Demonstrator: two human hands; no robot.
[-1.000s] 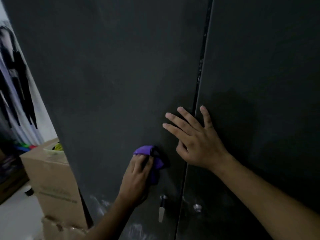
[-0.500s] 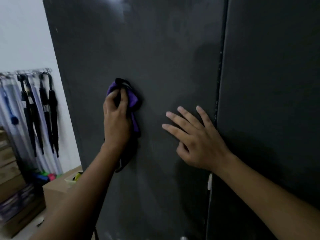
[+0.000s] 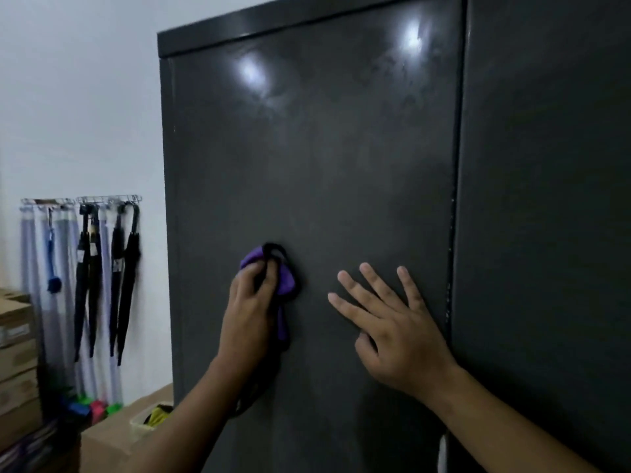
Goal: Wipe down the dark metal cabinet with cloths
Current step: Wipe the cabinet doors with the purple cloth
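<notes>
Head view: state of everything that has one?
left door, shut, smeary near the top
right door, shut
purple cloth, bunched, pressed on the left door
left hand, grips the purple cloth
right hand, flat on the left door, fingers spread
umbrellas, folded, hanging on a wall rack

The left door of the dark grey metal cabinet [image 3: 324, 165] is free from both hands up to its top rim; the left hand [image 3: 249, 312] gripping a crumpled purple cloth [image 3: 285, 278] and the flat right hand [image 3: 396, 329] leave a gap between them. A brown cardboard box [image 3: 112, 438] blocks the cabinet's lower left side, with black folded umbrellas [image 3: 128, 264] hanging on the white wall [image 3: 85, 114] beyond.
</notes>
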